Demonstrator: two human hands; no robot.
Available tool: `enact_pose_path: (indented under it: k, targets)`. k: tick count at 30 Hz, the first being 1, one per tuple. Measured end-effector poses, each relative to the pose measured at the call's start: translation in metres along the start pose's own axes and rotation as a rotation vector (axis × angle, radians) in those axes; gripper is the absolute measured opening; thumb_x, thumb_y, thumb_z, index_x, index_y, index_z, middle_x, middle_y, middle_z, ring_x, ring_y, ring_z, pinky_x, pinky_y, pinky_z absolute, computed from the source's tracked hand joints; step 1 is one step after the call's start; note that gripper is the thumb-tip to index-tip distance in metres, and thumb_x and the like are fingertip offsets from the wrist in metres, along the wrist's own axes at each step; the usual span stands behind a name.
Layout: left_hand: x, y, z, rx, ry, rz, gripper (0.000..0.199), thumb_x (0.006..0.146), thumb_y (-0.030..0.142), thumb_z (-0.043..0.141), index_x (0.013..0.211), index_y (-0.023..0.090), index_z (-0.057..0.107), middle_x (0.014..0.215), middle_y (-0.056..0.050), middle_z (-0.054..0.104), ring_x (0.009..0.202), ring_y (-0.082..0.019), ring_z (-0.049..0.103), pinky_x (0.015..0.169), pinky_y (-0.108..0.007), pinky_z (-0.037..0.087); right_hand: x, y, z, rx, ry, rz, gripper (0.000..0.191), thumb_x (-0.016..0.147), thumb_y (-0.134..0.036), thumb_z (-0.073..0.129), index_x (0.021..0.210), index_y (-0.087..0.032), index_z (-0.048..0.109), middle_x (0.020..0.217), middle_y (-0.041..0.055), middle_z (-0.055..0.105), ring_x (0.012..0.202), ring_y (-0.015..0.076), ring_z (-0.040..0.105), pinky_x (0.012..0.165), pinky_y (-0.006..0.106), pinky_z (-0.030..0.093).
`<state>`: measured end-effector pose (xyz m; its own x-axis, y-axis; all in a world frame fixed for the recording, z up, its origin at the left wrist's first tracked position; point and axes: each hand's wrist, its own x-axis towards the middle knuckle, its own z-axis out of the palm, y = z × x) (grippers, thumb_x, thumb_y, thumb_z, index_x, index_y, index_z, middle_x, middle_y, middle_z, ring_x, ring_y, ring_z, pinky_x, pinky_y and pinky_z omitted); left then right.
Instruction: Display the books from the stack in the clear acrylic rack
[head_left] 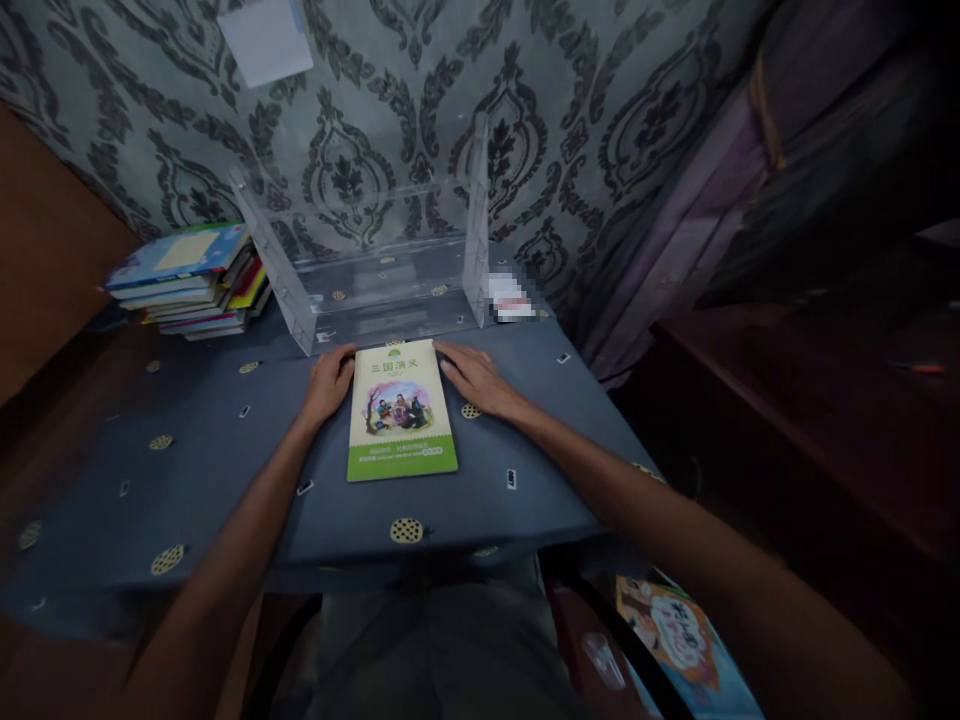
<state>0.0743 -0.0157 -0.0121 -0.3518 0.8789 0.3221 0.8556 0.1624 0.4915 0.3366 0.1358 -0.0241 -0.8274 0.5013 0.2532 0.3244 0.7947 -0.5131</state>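
Observation:
A closed paperback book [403,410] with a cream and green cover lies flat on the cloth-covered table in front of me. Its cover carries a green title and a picture of seated figures under a pink tree. My left hand [330,384] rests by the book's far left corner, with thumb and fingers apart. By the far right corner lies my right hand [478,378], its fingers stretched toward the book's top edge and its thumb beside the cover. Both hands are close against the book's sides; whether they press on it I cannot tell.
Behind the book stands a clear plastic rack [476,225] against the patterned wall. A stack of books [187,280] sits at the table's back left. The blue tablecloth [225,470] has a pineapple print. Below right, an illustrated book [679,640] lies near a transparent object [602,660].

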Motion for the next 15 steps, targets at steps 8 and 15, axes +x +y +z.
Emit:
enact_pose_path:
  k: [8, 15]
  targets:
    - [0.003, -0.010, 0.006, 0.048, 0.002, 0.073, 0.033, 0.093, 0.027, 0.045, 0.119, 0.019, 0.065, 0.116, -0.009, 0.071, 0.110, -0.026, 0.060, 0.101, -0.043, 0.044, 0.022, -0.008, 0.011, -0.127, 0.009, 0.099, 0.047, 0.105, -0.032, 0.030, 0.143, -0.018, 0.055, 0.151, 0.0135, 0.054, 0.141, 0.0296, 0.046, 0.110, 0.051, 0.038]
    - [0.003, -0.011, 0.002, 0.050, -0.034, 0.112, 0.036, 0.094, 0.030, 0.044, 0.122, 0.018, 0.064, 0.117, -0.011, 0.070, 0.110, -0.027, 0.060, 0.104, -0.046, 0.043, 0.021, -0.007, 0.011, -0.155, 0.014, 0.088, 0.047, 0.104, -0.032, 0.035, 0.145, -0.016, 0.051, 0.151, 0.0144, 0.053, 0.140, 0.0296, 0.045, 0.111, 0.050, 0.037]
